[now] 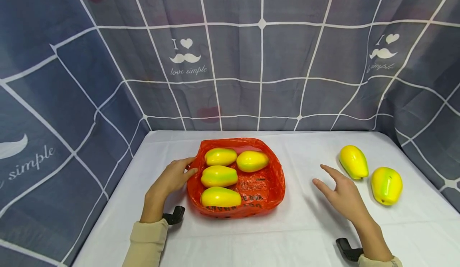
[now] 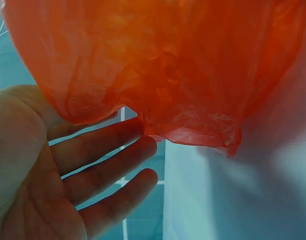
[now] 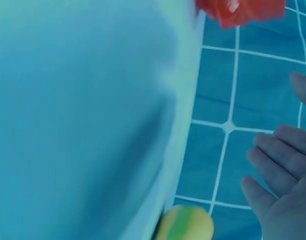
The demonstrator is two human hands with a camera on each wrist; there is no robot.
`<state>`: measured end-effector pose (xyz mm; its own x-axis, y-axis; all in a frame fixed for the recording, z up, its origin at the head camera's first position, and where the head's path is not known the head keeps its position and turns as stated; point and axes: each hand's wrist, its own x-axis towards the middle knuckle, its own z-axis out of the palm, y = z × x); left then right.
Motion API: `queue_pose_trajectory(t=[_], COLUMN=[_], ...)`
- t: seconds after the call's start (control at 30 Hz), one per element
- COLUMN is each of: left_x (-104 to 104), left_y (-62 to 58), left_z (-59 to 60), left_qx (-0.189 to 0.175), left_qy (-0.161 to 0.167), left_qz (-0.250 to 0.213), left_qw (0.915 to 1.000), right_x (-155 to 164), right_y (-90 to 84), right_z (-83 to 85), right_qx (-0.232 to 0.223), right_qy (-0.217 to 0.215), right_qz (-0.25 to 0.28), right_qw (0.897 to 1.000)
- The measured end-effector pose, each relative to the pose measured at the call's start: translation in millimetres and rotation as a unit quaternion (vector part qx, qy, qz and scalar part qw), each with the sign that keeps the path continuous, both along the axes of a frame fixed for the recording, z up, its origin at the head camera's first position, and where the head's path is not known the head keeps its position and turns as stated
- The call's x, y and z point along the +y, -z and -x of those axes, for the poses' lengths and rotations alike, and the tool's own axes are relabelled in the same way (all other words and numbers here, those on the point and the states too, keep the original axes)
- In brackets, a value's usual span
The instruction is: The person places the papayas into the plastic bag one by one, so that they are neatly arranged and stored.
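A red plastic bag [image 1: 258,183] stands with its mouth wide on the white table, several glossy yellow-green fruits [image 1: 220,176] inside. At its left rim is my left hand [image 1: 174,176], thumb and forefinger apart on the edge. In the left wrist view, the straight fingers [image 2: 110,172] touch the bag [image 2: 167,75], which partly hides the forefinger and thumb. My right hand [image 1: 341,195] hovers over the table to the right of the bag, fingers extended and holding nothing. Just beyond it lie two more fruits, one elongated [image 1: 353,162] and one rounder [image 1: 386,186].
A white cloth covers the table [image 1: 251,243]. Behind and along both sides hangs a grey-blue curtain [image 1: 233,51] with white grid lines. Each wrist wears a black device, one on the left [image 1: 175,215] and one on the right [image 1: 348,250].
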<state>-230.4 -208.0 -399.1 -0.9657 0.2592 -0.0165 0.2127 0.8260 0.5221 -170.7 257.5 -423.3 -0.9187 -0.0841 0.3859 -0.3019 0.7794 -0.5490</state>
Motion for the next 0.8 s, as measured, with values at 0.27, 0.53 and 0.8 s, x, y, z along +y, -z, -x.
queue_pose_trajectory(t=[0.27,0.53,0.8], left_x=[-1.6,-0.6,-1.7], left_y=[3.1,5.4,4.1], left_z=[0.9,0.4,1.7], left_qx=[0.003,-0.005,0.012], left_qy=[0.0,-0.009,0.0], left_qz=[-0.003,-0.011,-0.008], left_qw=[1.0,0.9999,0.9999], right_x=[31.0,67.7,97.6], right_y=[1.3,-4.7,-7.7], right_z=[4.7,22.9,45.9], right_qx=[-0.039,-0.047,-0.029], right_qy=[0.03,0.055,0.033], right_qz=[0.014,-0.023,-0.069], right_qw=[0.999,0.997,0.997])
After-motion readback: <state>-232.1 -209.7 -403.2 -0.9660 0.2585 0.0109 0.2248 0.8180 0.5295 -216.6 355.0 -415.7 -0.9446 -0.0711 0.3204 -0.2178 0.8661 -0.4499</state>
